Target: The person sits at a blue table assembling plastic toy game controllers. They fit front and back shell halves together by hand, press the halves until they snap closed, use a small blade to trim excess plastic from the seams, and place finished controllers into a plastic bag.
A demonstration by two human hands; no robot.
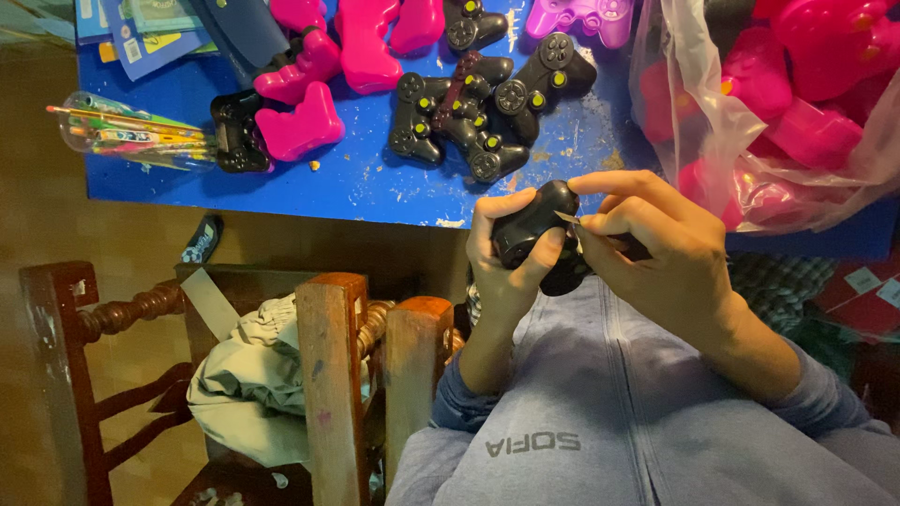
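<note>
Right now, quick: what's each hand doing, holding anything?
Left hand: closed around a black controller shell.
Right hand: fingers pinched on a small blade-like tool against the shell.

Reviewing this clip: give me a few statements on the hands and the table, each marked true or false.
1. The left hand grips a black controller shell. True.
2. The right hand is flat on the blue table. False: it pinches a small blade against the shell.
3. Pink shells fill a clear plastic bag. True.
4. The black controllers on the table have red buttons. False: yellow-green.
</note>
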